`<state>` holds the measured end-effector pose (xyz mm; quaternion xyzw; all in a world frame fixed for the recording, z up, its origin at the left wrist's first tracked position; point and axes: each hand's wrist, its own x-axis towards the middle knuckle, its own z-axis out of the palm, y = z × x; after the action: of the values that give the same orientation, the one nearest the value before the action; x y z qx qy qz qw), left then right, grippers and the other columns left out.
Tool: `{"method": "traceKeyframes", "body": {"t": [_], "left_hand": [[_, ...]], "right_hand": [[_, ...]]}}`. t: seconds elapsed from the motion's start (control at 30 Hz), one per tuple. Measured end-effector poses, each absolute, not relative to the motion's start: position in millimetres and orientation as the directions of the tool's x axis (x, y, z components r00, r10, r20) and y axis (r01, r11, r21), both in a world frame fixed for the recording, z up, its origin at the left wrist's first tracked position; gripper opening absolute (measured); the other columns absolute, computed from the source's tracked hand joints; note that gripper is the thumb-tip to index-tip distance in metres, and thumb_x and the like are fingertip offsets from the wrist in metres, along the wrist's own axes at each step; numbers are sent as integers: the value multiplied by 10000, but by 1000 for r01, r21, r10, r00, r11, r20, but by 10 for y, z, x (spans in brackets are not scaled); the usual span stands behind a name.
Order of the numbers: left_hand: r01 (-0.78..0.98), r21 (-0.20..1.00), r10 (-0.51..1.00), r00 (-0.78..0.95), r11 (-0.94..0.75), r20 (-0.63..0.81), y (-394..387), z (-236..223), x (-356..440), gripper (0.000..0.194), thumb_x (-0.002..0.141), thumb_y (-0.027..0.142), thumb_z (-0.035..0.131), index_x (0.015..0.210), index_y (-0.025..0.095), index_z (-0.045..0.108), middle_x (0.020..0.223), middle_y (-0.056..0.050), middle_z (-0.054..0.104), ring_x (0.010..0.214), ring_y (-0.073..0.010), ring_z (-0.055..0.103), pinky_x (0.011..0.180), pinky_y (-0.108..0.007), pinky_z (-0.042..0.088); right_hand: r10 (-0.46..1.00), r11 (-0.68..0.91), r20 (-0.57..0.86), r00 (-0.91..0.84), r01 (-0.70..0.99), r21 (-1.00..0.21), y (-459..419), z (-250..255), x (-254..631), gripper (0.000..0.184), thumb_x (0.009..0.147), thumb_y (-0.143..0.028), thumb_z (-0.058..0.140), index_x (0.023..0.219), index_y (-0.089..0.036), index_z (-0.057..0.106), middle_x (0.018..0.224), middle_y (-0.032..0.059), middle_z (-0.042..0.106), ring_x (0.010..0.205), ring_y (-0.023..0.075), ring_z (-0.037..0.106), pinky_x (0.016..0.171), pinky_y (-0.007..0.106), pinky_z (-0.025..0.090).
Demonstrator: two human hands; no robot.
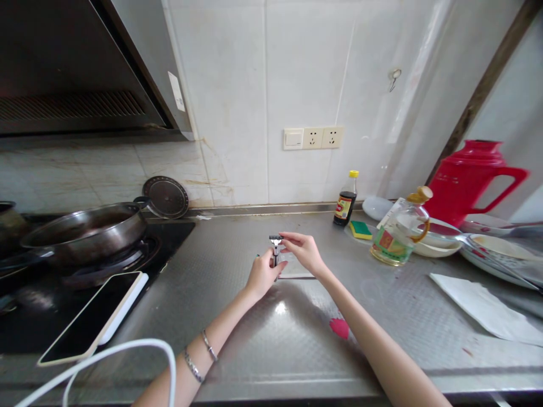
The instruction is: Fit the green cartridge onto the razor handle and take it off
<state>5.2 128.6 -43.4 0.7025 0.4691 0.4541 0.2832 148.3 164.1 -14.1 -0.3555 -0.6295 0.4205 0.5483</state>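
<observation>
A razor (275,242) with a dark-edged head and a slim handle stands upright above the middle of the metal counter. My left hand (263,272) is closed round its handle, the thumb and fingers hiding part of it. From the right, my right hand (306,252) reaches over with its fingertips gripping the razor's head. Under the right hand, a flat pale item (299,272) lies on the counter, mostly covered, and I cannot make out what it is.
At left, a steel pan (91,229) sits on the stove, with a phone (95,316) and white cable (139,342) nearer me. To the right are a sauce bottle (344,206), sponge (360,229), oil jug (399,240), dishes (439,240), red thermos (469,183) and paper (483,305).
</observation>
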Motion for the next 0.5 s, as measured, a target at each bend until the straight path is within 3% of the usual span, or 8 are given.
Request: {"method": "traceKeyframes", "body": {"t": [0.5], "left_hand": [[435,800,910,157,-413,384,1306,-455,42,235,769,400,564,846,189,495,504,40,573,434,-128,549,486,-208,371]], "right_hand": [[906,394,391,-161,-18,-919,1587,-93,1453,275,708,-287,617,928,-140,692,864,83,710,757,212,672,645,310,568]]}}
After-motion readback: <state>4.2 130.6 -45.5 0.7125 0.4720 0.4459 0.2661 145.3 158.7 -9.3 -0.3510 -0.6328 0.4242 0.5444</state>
